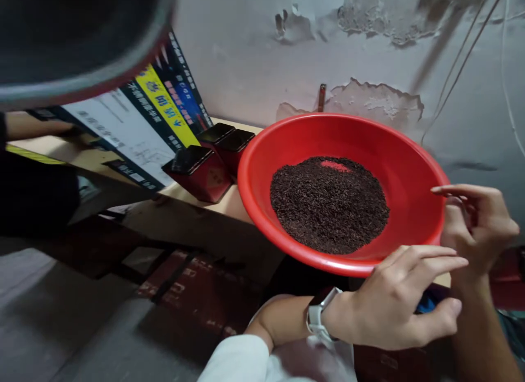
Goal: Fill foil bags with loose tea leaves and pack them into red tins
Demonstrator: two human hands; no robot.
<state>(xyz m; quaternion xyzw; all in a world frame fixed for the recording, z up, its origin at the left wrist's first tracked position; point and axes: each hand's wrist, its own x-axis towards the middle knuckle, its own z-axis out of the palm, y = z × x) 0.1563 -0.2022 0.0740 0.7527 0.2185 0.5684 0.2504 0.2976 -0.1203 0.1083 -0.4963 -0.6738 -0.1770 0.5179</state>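
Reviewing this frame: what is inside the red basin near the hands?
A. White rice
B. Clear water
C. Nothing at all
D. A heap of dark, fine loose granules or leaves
D: the red basin holds a heap of dark loose material piled in its middle; the left hand and right hand are at its near right rim, fingers spread.

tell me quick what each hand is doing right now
Left hand: open, fingers spread, holding nothing, by the red basin rim.
Right hand: loosely curled at the rim; grip cannot be told.
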